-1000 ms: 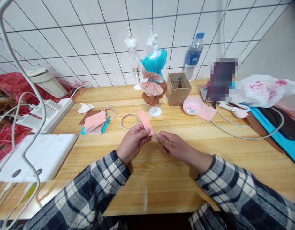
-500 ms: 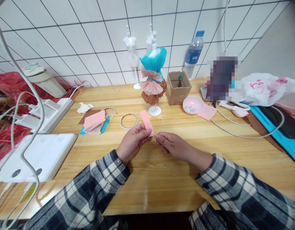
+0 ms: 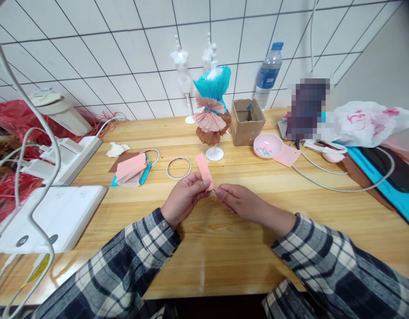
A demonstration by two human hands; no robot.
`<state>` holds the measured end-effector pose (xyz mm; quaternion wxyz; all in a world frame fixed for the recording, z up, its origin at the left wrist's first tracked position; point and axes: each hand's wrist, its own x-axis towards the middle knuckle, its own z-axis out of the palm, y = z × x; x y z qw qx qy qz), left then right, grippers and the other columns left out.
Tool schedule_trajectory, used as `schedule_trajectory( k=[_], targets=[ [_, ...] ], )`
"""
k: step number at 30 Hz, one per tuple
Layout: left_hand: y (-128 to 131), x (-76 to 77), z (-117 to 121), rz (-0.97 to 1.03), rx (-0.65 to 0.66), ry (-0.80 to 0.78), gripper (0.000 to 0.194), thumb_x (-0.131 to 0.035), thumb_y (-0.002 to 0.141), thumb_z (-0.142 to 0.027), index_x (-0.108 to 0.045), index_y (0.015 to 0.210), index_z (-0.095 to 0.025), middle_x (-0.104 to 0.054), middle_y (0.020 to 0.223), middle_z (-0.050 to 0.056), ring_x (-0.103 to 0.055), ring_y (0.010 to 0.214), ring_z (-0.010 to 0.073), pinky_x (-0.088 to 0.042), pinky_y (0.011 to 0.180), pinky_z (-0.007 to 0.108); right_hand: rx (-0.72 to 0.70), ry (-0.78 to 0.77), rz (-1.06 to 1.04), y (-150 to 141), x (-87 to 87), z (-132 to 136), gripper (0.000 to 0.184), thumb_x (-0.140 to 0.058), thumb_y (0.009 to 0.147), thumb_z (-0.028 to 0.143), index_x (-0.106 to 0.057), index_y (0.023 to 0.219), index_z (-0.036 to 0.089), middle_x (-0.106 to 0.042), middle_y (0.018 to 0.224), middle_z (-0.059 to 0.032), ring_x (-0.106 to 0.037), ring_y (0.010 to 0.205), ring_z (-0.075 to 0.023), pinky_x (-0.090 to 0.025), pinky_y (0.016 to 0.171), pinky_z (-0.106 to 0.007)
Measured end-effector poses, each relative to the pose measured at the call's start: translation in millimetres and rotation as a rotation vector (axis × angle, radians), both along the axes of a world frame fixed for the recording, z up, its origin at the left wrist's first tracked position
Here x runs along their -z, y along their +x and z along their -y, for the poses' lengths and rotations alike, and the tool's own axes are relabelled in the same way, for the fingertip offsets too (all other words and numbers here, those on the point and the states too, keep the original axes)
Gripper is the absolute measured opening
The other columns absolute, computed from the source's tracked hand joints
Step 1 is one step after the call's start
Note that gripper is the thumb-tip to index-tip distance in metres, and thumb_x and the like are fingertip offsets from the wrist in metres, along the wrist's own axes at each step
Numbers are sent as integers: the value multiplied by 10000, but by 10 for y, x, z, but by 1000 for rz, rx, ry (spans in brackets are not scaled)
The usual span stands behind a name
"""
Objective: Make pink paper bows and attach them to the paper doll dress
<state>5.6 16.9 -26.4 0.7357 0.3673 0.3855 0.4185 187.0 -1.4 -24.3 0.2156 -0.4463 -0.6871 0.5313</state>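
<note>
Head view gave me the wooden counter (image 3: 224, 248) from above, and I read it from the left. A white device (image 3: 58, 217) lay at the near left edge, with a small stack of pink and teal paper sheets (image 3: 133, 169) further in and a thin white ring (image 3: 179, 168) just beside them. My left hand (image 3: 184, 197) had its fingers (image 3: 199, 185) pinching the lower end of a pleated pink paper strip (image 3: 204, 171), which stood tilted above the counter, narrow, salmon-pink and finely folded along its length. My right hand (image 3: 239, 203) met it from the other side, fingers pressed together at the strip's bottom tip. Behind them stood a small mannequin (image 3: 212, 110) dressed in teal, pink and brown paper fans, then a cardboard box (image 3: 248, 116) and a pink dish (image 3: 268, 146).
</note>
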Motion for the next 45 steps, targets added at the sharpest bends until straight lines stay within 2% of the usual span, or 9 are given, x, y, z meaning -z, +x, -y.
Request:
schedule_trajectory(
  k=[7, 15, 19, 21, 26, 30, 34, 40, 45],
  targets=[
    [-2, -2, -5, 8, -10, 3, 109, -707, 761, -186, -632, 825, -139, -646, 780, 5, -601, 707, 81, -495, 662, 165, 13, -7, -1, -4, 15, 1, 370, -340, 958, 432, -409, 672, 207, -444, 557, 48, -413, 508, -107, -330, 519, -244],
    [-3, -5, -5, 1, -20, -5, 149, -749, 719, -201, -653, 805, -126, -672, 781, 16, -616, 717, 90, -497, 667, 170, 79, 35, -37, -15, 38, 17, 404, -313, 956, 516, -435, 728, 205, -463, 575, 46, -439, 535, -109, -346, 543, -240],
    [0, -15, -1, 7, -44, -10, 136, -752, 714, -203, -664, 785, -126, -674, 779, 14, -613, 719, 88, -491, 667, 171, 121, -44, -102, -12, 26, 9, 405, -312, 947, 527, -460, 757, 202, -443, 559, 56, -406, 505, -102, -340, 523, -235],
    [0, -17, 0, 11, -44, -14, 129, -752, 716, -203, -671, 781, -126, -681, 788, 17, -616, 730, 89, -492, 683, 176, 177, -80, -143, -7, 14, 0, 401, -361, 923, 547, -492, 780, 197, -427, 566, 60, -389, 503, -99, -334, 517, -232],
    [10, -17, 7, -28, 14, 13, 138, -762, 708, -212, -689, 772, -114, -708, 789, 51, -636, 742, 120, -497, 717, 215, 252, -7, -106, -4, 22, -26, 338, -580, 815, 500, -627, 857, 167, -469, 630, 41, -404, 572, -103, -327, 543, -234],
    [13, -15, 12, -35, 27, 22, 123, -759, 714, -203, -698, 767, -111, -712, 795, 51, -632, 750, 113, -492, 728, 209, 302, 7, -119, -9, 61, -41, 268, -596, 802, 430, -634, 850, 169, -474, 628, 44, -399, 575, -102, -323, 541, -231],
    [7, -13, 8, -22, 11, 6, 120, -756, 718, -208, -699, 773, -117, -708, 800, 43, -628, 759, 109, -490, 726, 202, 302, -13, -139, -3, 68, -44, 230, -598, 797, 412, -599, 811, 182, -415, 572, 70, -344, 501, -82, -298, 499, -223],
    [8, -4, 11, -24, 3, -4, 114, -762, 709, -194, -703, 773, -120, -706, 798, 29, -625, 750, 98, -490, 732, 196, 378, -95, -153, 4, 22, -22, 287, -577, 801, 465, -610, 870, 188, -376, 515, 83, -327, 445, -82, -297, 459, -227],
    [16, -13, 19, -43, 31, 15, 105, -753, 721, -200, -706, 763, -116, -707, 783, 36, -624, 735, 106, -490, 722, 208, 352, -65, -134, -10, 22, -25, 285, -615, 772, 458, -609, 825, 178, -387, 520, 80, -321, 445, -72, -276, 444, -218]
  ],
)
